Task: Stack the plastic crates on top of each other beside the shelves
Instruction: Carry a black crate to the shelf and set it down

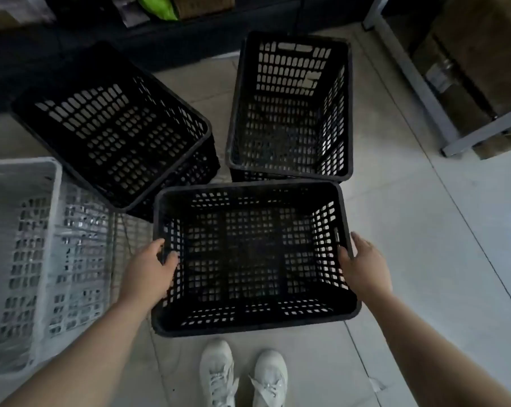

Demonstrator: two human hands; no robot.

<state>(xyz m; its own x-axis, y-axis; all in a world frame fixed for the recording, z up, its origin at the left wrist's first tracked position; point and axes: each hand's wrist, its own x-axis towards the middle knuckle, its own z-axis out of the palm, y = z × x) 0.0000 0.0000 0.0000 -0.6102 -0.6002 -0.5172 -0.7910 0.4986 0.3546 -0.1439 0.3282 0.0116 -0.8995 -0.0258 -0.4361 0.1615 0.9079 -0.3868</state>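
Stacking is judged partly done: the far crate (289, 113), near the shelf (411, 83), seems set on another, the tilted crate (110, 124) likewise; a white crate (19, 259) is left apart on the floor (424, 259). The near crate (254, 259), just before the shoes (219, 374), is clamped at its side rims by the left grip (148, 271) and right grip (366, 268), thumbs hooked inside; whether it is lifted cannot be told.

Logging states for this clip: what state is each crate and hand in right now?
near black crate: empty, upright, gripped at both side rims.
left black crate: empty, turned askew.
far black crate: empty, upright.
grey crate: empty, upright.
left hand: grips the near black crate's left rim.
right hand: grips its right rim.
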